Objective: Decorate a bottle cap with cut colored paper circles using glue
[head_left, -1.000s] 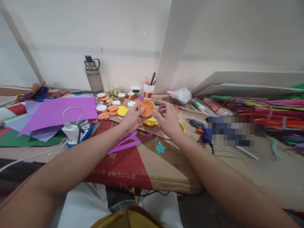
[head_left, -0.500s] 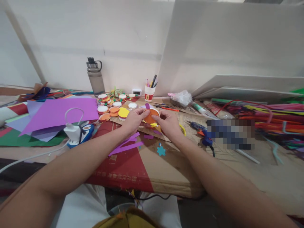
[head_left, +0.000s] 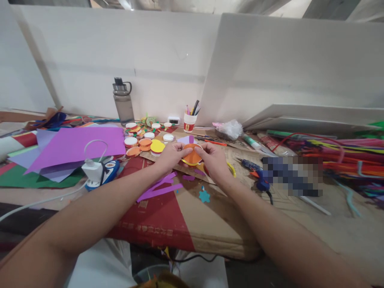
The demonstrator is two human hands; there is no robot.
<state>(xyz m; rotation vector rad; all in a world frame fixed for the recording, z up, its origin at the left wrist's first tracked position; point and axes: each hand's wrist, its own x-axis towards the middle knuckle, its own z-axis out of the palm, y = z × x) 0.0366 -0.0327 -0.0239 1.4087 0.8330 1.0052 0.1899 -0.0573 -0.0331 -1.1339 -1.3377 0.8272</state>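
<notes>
Between my two hands is an orange disc (head_left: 192, 155) with a pale rim and a yellow lower edge, above the cardboard. My left hand (head_left: 173, 155) pinches its left side, thumb on the orange face. On the right side, my right hand (head_left: 213, 157) grips it the same way, with the thumb near the top. A purple tab (head_left: 191, 139) stands up at the disc's far edge. Purple strips (head_left: 162, 191) and a teal flower-shaped cutout (head_left: 204, 195) lie nearer to me. Left of my hands are several round pieces, among them a yellow one (head_left: 157, 146).
A water bottle (head_left: 124, 106) and a paper cup of pens (head_left: 190, 122) stand near the wall. Purple paper (head_left: 81, 144) and a white plug (head_left: 93, 171) are left. At right lie a blue glue gun (head_left: 261, 180) and colourful pipe cleaners (head_left: 354, 154).
The orange disc has tilted, so more of its yellow lower edge shows, and both thumbs have come closer together on its face. The camera view has tipped up slightly.
</notes>
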